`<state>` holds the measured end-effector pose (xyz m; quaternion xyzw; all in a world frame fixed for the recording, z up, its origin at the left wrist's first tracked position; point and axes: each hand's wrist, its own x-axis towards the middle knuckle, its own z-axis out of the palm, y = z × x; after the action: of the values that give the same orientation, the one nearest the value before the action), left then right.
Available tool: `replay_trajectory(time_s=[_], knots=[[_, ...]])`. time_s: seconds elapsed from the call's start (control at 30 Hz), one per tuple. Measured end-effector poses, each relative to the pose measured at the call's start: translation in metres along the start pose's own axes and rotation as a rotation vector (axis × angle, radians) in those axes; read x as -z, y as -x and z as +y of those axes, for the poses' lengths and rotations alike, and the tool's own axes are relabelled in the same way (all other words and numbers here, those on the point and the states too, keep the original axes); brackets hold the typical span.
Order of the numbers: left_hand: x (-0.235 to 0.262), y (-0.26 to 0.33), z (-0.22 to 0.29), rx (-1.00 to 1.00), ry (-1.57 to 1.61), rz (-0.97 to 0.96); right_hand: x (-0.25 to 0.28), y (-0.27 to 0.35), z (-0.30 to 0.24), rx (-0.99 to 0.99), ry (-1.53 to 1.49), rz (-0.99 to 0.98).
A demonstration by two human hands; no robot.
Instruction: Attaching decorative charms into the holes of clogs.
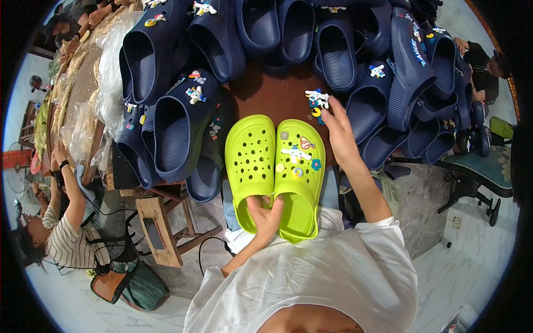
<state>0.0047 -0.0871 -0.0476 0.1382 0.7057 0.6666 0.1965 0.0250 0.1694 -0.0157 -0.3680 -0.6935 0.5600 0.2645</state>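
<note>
A pair of lime-green clogs (250, 145) stands side by side at the near edge of the brown table, toes pointing away from me. My left hand (264, 216) grips both at their inner walls, with fingers inside the left shoe and the thumb in the right one. Several small charms, including a flower, a baseball and a white character (296, 156), sit on the right clog's toe; no charms show on the left clog's holes. My right hand (340, 133) is beside a little pile of colourful charms (318, 99), its fingers stretched out and the thumb apart.
Navy clogs (173, 136) with charms crowd the table's left, far and right sides, some stacked (411, 69). A wooden stool (158, 231) is at lower left, and a green chair (480, 169) at right. Other people are around; one in a striped shirt (69, 233) is at left.
</note>
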Motion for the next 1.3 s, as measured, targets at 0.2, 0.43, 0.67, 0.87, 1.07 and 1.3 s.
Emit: replay_trajectory(time_s=[0.2,0.43,0.67,0.87,1.07,1.3], knots=[[-0.003,-0.002,0.004,0.039,0.045,0.032,-0.025,-0.035,0.030,-0.090,0.156,0.136],[-0.001,-0.003,0.010,0.008,0.010,0.000,-0.041,-0.034,0.035,-0.022,0.304,0.247],[-0.003,-0.001,0.006,0.018,0.021,0.021,-0.039,-0.044,0.041,-0.084,0.205,0.143],[-0.006,-0.007,0.013,0.050,0.048,0.085,-0.028,-0.044,-0.005,-0.233,-0.123,0.076],[-0.007,-0.006,0.013,0.043,0.017,0.084,-0.012,-0.023,0.006,-0.303,-0.470,-0.070],[-0.014,-0.009,0.015,0.042,0.048,0.068,-0.030,-0.054,0.021,-0.399,-0.477,-0.063]])
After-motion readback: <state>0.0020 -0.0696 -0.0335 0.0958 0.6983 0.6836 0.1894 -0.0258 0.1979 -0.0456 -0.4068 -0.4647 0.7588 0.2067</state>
